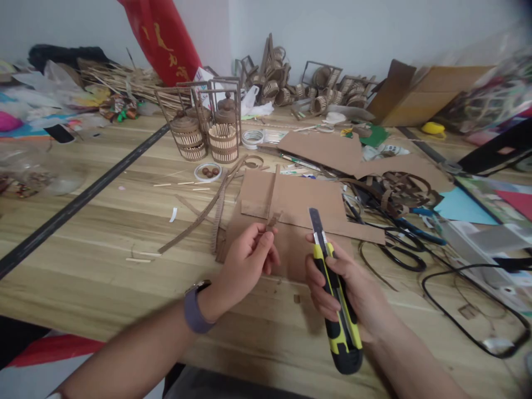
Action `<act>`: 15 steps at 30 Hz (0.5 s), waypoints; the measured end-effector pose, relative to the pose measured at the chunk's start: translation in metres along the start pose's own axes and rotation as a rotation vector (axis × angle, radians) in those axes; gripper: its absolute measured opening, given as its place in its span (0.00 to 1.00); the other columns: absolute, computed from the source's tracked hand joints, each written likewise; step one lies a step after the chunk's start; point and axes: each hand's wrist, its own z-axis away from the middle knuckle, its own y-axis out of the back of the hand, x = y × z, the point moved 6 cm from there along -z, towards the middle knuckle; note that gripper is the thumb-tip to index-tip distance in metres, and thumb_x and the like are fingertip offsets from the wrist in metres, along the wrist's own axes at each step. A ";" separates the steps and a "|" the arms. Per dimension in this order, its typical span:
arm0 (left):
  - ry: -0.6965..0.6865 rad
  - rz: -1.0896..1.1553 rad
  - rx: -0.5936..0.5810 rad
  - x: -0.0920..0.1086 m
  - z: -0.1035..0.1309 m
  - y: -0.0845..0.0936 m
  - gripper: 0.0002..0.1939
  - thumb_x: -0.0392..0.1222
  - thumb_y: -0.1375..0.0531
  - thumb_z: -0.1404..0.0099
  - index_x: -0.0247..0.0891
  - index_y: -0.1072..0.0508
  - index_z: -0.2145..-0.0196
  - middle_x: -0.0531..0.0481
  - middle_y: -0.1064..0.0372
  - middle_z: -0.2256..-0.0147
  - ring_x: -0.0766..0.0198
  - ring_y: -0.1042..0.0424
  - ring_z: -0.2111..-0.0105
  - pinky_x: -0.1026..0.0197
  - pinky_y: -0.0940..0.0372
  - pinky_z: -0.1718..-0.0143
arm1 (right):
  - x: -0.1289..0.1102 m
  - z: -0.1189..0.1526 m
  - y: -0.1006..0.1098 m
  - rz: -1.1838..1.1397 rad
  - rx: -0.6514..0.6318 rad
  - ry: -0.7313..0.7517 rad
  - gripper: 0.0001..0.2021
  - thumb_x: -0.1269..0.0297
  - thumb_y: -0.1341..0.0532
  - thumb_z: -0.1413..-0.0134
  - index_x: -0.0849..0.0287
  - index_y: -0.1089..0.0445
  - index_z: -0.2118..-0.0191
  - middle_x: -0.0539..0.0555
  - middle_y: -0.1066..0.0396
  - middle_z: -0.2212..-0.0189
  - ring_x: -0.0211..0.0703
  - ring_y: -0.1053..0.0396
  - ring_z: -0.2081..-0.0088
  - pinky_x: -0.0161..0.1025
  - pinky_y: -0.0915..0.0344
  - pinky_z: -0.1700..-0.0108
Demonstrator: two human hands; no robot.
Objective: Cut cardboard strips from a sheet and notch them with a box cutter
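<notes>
My right hand (338,288) is wrapped round a yellow and black utility knife (337,307), its blade out and pointing away from me. My left hand (253,252), with a watch on the wrist, pinches a small brown piece of cardboard (272,221) between thumb and forefinger. Beneath both hands lie flat cardboard sheets (307,194). A narrow cardboard strip (273,191) rests on them, just beyond my left fingers. Left of the sheets, a long corrugated strip (195,221) curves across the table.
Small slatted buckets (223,143) in tall frames stand at the back, near a white dish (208,173) of brown balls. Scissors (405,249), black cable (469,269) and coiled strips (401,191) crowd the right. More small wooden-looking pieces (282,94) are heaped by the wall beside an open cardboard box (432,91).
</notes>
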 end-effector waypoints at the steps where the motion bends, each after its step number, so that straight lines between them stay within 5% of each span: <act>1: -0.001 -0.012 -0.001 -0.001 0.000 0.000 0.18 0.56 0.47 0.27 0.37 0.34 0.57 0.57 0.31 0.77 0.72 0.37 0.81 0.69 0.42 0.80 | -0.001 0.001 0.000 0.003 -0.002 0.011 0.18 0.57 0.37 0.42 0.46 0.39 0.48 0.41 0.35 0.75 0.28 0.46 0.85 0.26 0.46 0.84; 8: -0.069 -0.223 0.013 0.004 0.003 0.000 0.15 0.52 0.48 0.27 0.37 0.32 0.57 0.57 0.31 0.77 0.70 0.36 0.80 0.66 0.41 0.77 | -0.007 0.006 -0.003 0.263 0.040 0.092 0.19 0.65 0.44 0.39 0.45 0.45 0.44 0.43 0.35 0.69 0.31 0.40 0.79 0.32 0.40 0.76; 15: -0.142 -0.463 0.050 0.016 0.006 -0.001 0.10 0.46 0.49 0.28 0.39 0.34 0.65 0.56 0.31 0.78 0.69 0.36 0.81 0.65 0.43 0.75 | -0.040 0.018 0.007 1.220 0.149 0.489 0.22 0.65 0.48 0.35 0.50 0.45 0.37 0.51 0.28 0.64 0.39 0.28 0.70 0.37 0.29 0.67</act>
